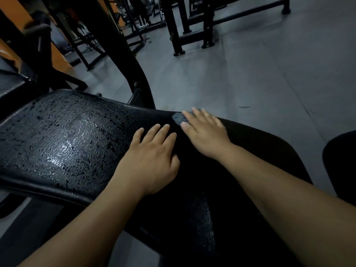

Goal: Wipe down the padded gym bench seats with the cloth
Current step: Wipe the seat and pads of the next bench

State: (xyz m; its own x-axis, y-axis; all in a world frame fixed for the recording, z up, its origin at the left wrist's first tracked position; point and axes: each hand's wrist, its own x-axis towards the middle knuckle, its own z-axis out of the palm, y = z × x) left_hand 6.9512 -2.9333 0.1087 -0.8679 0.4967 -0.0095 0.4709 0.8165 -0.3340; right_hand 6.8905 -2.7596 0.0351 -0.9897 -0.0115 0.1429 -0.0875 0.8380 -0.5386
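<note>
A black padded bench seat (63,135) with cracked, worn vinyl fills the lower left and middle of the head view. My left hand (152,157) rests flat on the pad near its middle, fingers straight. My right hand (204,133) presses a small grey-blue cloth (178,118) against the pad's far edge with straight fingers; most of the cloth is hidden under the hand.
A black curved steel frame post (134,70) rises just behind the pad. More black gym machine frames (192,29) stand on the grey floor (269,74) at the back. Another dark pad (341,162) shows at the right edge. An orange wall (17,14) lies far left.
</note>
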